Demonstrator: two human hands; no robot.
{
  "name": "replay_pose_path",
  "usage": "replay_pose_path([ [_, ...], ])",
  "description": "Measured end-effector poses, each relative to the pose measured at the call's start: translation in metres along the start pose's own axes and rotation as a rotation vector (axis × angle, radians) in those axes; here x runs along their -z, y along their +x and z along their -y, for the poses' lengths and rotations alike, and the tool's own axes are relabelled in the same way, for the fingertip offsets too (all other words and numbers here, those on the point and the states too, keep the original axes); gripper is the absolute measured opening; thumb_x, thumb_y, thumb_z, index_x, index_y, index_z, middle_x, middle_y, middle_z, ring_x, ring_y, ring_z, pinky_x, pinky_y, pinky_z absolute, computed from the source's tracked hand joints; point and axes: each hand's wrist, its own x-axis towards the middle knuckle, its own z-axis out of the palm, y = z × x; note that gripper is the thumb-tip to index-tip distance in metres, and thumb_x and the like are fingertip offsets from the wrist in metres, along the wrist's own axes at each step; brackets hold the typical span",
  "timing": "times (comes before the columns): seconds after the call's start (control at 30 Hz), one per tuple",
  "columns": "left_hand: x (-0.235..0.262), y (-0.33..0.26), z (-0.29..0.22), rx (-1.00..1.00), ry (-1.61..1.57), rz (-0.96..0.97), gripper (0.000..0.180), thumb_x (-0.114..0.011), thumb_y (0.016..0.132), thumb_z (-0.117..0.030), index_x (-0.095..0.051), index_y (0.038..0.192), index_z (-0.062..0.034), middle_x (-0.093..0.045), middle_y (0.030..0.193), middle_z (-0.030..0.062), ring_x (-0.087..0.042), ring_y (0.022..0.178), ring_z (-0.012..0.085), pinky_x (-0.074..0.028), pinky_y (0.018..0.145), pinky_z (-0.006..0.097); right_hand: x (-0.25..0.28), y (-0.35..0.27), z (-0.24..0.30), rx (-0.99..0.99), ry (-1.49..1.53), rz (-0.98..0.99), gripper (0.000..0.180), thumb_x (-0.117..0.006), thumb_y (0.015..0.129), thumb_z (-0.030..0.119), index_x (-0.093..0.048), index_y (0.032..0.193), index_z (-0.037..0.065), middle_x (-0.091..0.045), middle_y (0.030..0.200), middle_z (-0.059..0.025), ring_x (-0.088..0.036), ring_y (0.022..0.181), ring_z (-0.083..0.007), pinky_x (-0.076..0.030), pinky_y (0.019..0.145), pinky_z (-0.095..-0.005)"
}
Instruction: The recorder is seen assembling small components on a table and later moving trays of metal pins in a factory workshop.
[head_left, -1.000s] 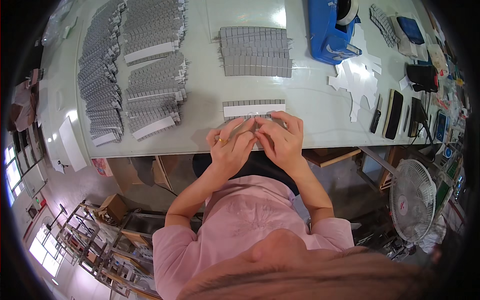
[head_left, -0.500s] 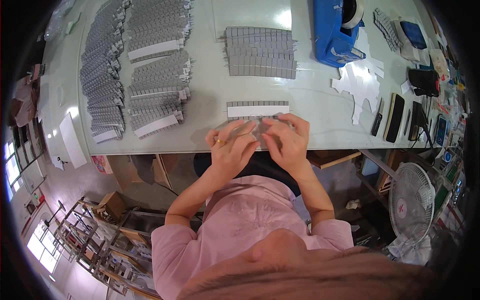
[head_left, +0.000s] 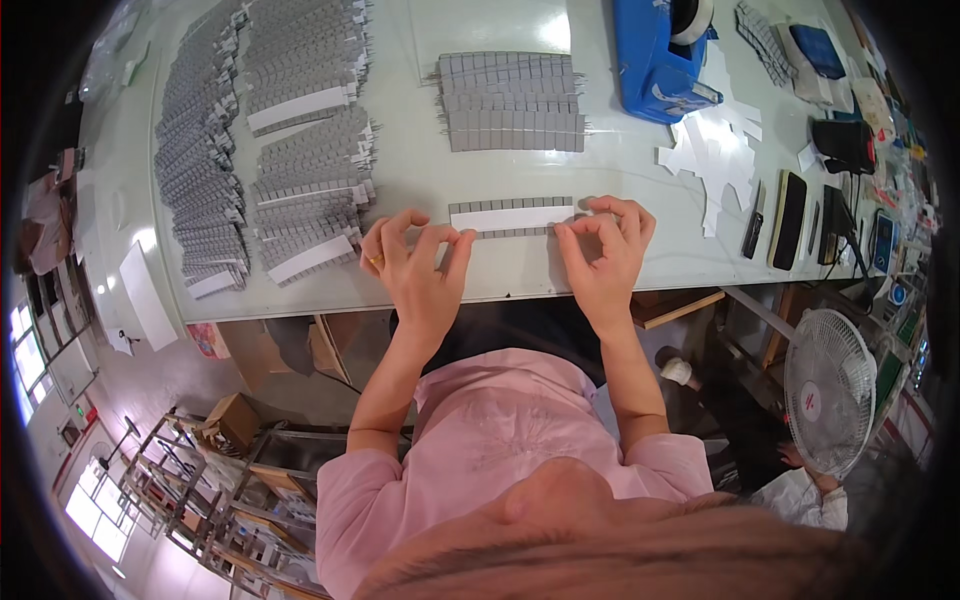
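The strip (head_left: 512,218) runs left to right, left hand (head_left: 415,272) and right hand (head_left: 608,265) well apart by its near corners, any grip impossible to tell!

One left hand (head_left: 413,278), one right hand (head_left: 606,262), one gold ring (head_left: 376,261), one white-banded grey strip (head_left: 511,218) between the hands, one central group of grey strips (head_left: 515,102), two columns of such strips (head_left: 200,165) at left, one blue tape dispenser (head_left: 652,75) and one fan (head_left: 826,390) are counted.
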Motion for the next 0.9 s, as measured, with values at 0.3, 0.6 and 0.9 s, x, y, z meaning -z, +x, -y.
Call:
replay_pose_path([
  [0.3,-0.003,0.002,-0.002,-0.011,0.029,0.007,0.019,-0.084,0.070,-0.026,-0.067,0.075,-0.0205,-0.050,0.110,0.0006,-0.040,0.109,0.0280,-0.026,0.089,0.045,0.001,0.000,-0.001,0.003,-0.008,-0.021,0.016,-0.079,0.070,0.008,-0.063,0.072,0.010,-0.058,0.105,-0.0054,-0.044,0.104,-0.0305,-0.038,0.084,-0.0406],
  [0.6,0.001,0.001,-0.004,0.069,0.057,-0.024,0.030,-0.084,0.070,-0.027,-0.062,0.087,-0.0171,-0.047,0.117,0.0065,-0.038,0.113,0.0311,-0.025,0.093,0.048,0.005,-0.003,-0.008,-0.039,0.036,-0.002,0.020,-0.072,0.075,0.003,-0.062,0.091,0.009,-0.055,0.110,-0.0106,-0.044,0.106,-0.0318,-0.039,0.088,-0.0420],
  [0.9,0.020,-0.018,0.019,-0.317,0.122,0.039,0.030,-0.069,0.082,-0.021,-0.070,0.112,-0.0186,-0.058,0.121,0.0041,-0.045,0.113,0.0269,-0.028,0.096,0.042,-0.007,-0.026,0.034,0.240,-0.214,0.105,0.041,-0.070,0.079,0.011,-0.067,0.119,0.016,-0.055,0.126,-0.0091,-0.044,0.115,-0.0325,-0.038,0.090,-0.0411],
])
